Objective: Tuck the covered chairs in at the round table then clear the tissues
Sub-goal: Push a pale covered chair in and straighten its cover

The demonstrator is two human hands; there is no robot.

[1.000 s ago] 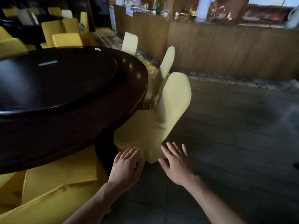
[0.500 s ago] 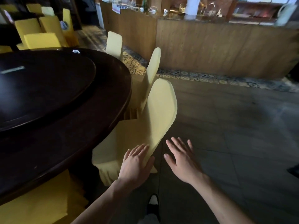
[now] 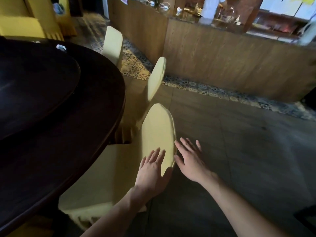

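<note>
Both hands reach the nearest covered chair at the round table.
Left hand flat, spread; right hand splayed, empty; loose cover may slip when pushed.

A pale yellow fabric-covered chair is seen at the right edge of the dark round wooden counter. Its backrest is met by the left hand, fingers spread; the right hand is held flat just beside it. Two more covered chairs are ranged farther along.

chairs right of table, counter behind
</note>
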